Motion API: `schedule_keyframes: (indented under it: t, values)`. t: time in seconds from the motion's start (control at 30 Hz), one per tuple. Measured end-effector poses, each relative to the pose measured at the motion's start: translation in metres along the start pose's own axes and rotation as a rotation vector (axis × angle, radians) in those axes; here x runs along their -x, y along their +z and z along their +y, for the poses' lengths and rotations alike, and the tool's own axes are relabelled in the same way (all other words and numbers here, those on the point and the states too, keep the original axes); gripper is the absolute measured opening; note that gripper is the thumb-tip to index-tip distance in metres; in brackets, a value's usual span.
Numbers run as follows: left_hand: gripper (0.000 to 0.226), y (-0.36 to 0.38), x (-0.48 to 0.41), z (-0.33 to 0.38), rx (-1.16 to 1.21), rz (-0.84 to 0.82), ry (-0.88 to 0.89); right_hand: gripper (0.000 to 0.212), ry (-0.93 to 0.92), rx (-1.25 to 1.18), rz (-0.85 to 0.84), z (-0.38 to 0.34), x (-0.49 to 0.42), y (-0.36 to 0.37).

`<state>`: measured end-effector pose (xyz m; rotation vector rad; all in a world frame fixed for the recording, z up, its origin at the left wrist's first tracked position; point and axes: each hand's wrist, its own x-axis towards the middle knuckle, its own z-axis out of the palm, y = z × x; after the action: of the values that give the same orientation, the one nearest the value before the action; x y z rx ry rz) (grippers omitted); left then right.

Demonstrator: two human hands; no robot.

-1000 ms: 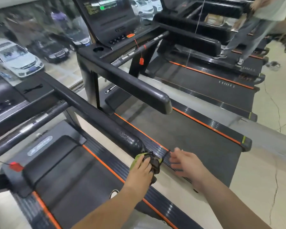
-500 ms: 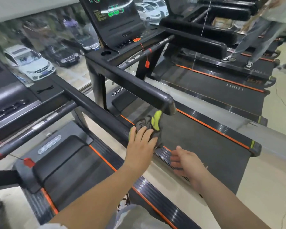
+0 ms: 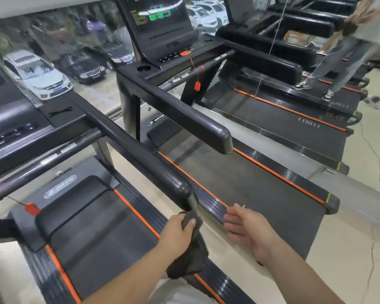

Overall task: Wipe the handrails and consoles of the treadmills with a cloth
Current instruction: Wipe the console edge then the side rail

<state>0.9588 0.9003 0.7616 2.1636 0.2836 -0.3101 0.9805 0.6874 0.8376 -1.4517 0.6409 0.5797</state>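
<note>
Left hand (image 3: 176, 233) has dropped since half a second ago. Then it pressed the cloth on top of the rail near its end; now it sits just below and in front of that end.

Left fingers (image 3: 188, 222): curled tight, clamped on the cloth (image 3: 191, 257). The upper bunch is in my fist and the rest hangs down past my wrist. Only dark grey fabric shows; the yellow-green patch seen before is out of view. The top of the cloth comes close under the rounded end of the rail (image 3: 145, 159); I cannot tell whether it touches.

Right hand (image 3: 248, 231): much where it was, to the right of the left hand and apart from it. Right fingers (image 3: 233, 216): straight, slightly spread, pointing left, palm turned toward the cloth. They hold nothing and touch nothing I can see. The hand hovers over the ribbed side strip (image 3: 208, 202) of the next treadmill.

Further off: next rail (image 3: 184, 119) runs back to the lit console (image 3: 162, 25), with a red clip (image 3: 197, 86) dangling below it. A person (image 3: 338, 60) stands on a far treadmill at upper right.
</note>
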Motion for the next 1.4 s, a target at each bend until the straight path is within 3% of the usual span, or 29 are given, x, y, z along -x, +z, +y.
schedule_keyframes:
  t: [0.1,0.2,0.33,0.43,0.57,0.67,0.83,0.93,1.07,1.2,1.4]
  values:
    - [0.021,-0.013,0.009,0.062,0.389,-0.005,-0.079,0.044,-0.027,0.002,-0.075,-0.004,0.012,-0.006]
    - [0.018,-0.014,0.024,0.119,0.728,-0.216,-0.072,0.047,-0.101,-0.05,-0.19,-0.016,0.034,-0.012]
    - [0.032,-0.004,0.045,0.159,0.891,-0.411,-0.061,0.054,-0.153,-0.118,-0.199,-0.025,0.05,-0.038]
    - [0.046,0.003,0.045,0.172,0.822,-0.479,-0.033,0.057,-0.127,-0.165,-0.14,-0.028,0.057,-0.051]
    - [0.058,0.0,0.032,0.193,0.674,-0.393,-0.036,0.072,-0.132,-0.356,-0.188,-0.032,0.058,-0.056]
    - [0.06,0.005,0.014,0.2,0.652,-0.373,-0.024,0.056,-0.236,-0.295,-0.173,-0.042,0.054,-0.054]
    - [0.037,0.012,-0.029,0.212,0.704,-0.26,-0.093,0.022,-0.357,-0.086,-0.018,-0.071,0.031,-0.063]
    - [0.011,0.015,-0.064,0.22,0.468,-0.294,0.063,0.024,-0.362,-0.011,0.078,-0.097,0.008,-0.076]
    - [0.029,0.015,-0.114,0.241,0.24,-0.423,0.15,0.03,-0.366,0.082,0.223,-0.146,-0.033,-0.091]
    - [0.054,0.014,-0.168,0.247,-0.016,-0.247,0.31,0.037,-0.411,0.142,0.228,-0.199,-0.07,-0.097]
    - [0.025,-0.007,-0.209,0.294,0.251,-0.221,0.256,0.024,-0.402,0.067,0.124,-0.255,-0.116,-0.087]
